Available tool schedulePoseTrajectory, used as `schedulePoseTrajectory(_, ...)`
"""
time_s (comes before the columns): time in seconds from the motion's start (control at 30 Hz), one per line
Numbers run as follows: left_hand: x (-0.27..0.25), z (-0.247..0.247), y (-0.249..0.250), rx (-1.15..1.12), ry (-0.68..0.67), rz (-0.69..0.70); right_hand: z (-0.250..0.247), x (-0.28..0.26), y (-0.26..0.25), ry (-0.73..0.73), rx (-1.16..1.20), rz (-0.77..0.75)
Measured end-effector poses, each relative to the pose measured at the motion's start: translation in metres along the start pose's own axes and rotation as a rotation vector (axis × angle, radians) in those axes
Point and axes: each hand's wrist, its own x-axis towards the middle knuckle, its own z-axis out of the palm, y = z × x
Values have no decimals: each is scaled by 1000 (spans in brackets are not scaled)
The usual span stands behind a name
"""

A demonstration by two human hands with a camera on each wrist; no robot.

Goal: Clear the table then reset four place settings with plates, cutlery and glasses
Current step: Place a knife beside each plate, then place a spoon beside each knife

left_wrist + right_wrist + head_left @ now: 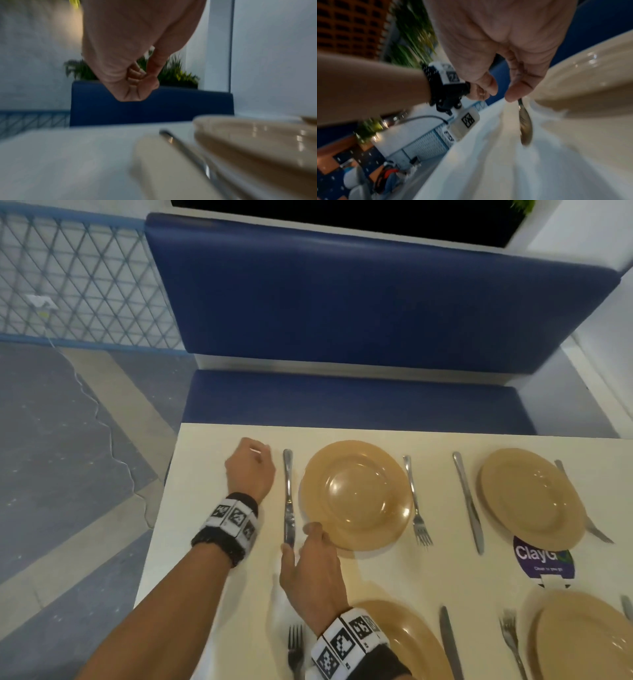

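Left of the far plate (pixel 354 494), the knife (pixel 288 496) runs top-to-bottom; your right hand (pixel 313 573) pinches its near tip, your left hand (pixel 250 469) hovers curled, empty.

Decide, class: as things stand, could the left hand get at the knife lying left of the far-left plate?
Probably yes. The left hand sits on the table just left of the knife, with only bare table between them. The right hand is already at the knife's near end, so the handle end is freer.

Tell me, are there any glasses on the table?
No, the table shows only plates, knives and forks.
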Motion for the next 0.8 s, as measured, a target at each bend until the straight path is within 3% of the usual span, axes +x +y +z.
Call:
schedulePoseTrajectory(0.07, -16, -19, 28, -31, 81, 170, -25, -9, 0, 6, 63, -121)
schedulePoseTrajectory(0.13, -46, -32, 67, -84, 31, 320, -55, -21, 3, -7, 132, -195)
schedulePoseTrajectory(0.3, -158, -15, 131, -290, -417, 586, -142, -69, 34, 56, 165, -201)
schedulePoseTrajectory(0.47, -257, 51, 123, -224, -736, 524, -221, -116, 129, 216, 49, -93)
schedulePoseTrajectory(0.63, -328, 106, 124, -67, -960, 399, -300, -148, 263, 354, -32, 157)
schedulePoseTrajectory(0.8, -365, 179, 161, -2, -896, 353, -390, -152, 387, 372, -76, 354)
